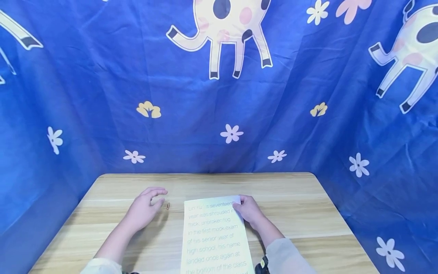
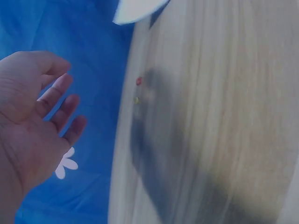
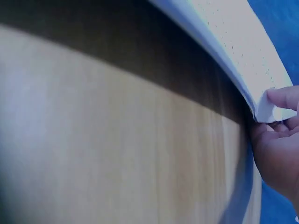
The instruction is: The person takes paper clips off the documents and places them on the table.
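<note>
My right hand (image 1: 250,211) pinches the upper right corner of a printed paper (image 1: 213,236). Its thumb lies on the lettered face. In the right wrist view the paper (image 3: 233,51) bows upward over the table, casting a broad shadow. Large lines of English text run across it; the lower end leaves the head view. Over the left part of the table, my left hand (image 1: 145,209) has loosely bent fingers and holds nothing. Just right of its thumb lies a small red paper clip (image 1: 168,206). The left wrist view shows a tiny yellow piece (image 2: 136,100) near a red one (image 2: 138,81).
A light wood-grain table (image 1: 284,190) with rounded back corners spans the space. Blue curtains (image 1: 184,125) printed with cows and flowers enclose its back and both sides, close along the back edge. Dark bands (image 1: 262,265) show at the wrists.
</note>
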Available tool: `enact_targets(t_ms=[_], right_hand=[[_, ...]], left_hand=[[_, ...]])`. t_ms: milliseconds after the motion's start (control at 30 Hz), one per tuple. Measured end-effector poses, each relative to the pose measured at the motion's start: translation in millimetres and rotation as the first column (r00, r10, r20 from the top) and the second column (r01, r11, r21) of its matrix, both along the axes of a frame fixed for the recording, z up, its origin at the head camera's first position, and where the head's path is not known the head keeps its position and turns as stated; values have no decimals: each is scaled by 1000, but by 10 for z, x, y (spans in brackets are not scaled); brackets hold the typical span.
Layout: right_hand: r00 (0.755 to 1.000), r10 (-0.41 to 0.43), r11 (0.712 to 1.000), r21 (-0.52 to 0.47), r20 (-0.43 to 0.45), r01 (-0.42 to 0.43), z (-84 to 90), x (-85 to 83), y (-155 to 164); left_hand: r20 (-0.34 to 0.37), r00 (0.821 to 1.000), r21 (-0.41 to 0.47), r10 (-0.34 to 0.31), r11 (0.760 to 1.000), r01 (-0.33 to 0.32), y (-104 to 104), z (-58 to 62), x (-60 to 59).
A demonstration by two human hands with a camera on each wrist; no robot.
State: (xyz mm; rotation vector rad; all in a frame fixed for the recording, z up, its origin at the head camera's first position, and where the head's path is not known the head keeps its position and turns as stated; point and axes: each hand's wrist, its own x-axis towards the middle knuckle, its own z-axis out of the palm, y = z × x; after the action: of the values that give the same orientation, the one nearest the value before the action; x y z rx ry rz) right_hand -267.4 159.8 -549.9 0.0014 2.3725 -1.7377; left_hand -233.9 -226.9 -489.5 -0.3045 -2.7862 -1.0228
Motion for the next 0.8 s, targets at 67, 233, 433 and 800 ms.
enact_targets(t_ms=[67, 233, 433, 800], right_hand=[[999, -36, 997, 67, -20, 37, 29, 4, 13], [992, -113, 982, 148, -62, 121, 69, 16, -1], [982, -131, 959, 235, -132, 160, 90, 38, -65], [982, -84, 908, 392, -168, 145, 38, 26, -92]], left_hand=[[-12, 1000, 3, 0, 1000, 0, 28, 30, 19], [-33, 999, 21, -3, 1000, 3, 94, 76, 53], [-26, 1000, 34, -7, 999, 8, 138, 87, 87], [-25, 1000, 40, -15, 999, 16, 152, 26, 133]])
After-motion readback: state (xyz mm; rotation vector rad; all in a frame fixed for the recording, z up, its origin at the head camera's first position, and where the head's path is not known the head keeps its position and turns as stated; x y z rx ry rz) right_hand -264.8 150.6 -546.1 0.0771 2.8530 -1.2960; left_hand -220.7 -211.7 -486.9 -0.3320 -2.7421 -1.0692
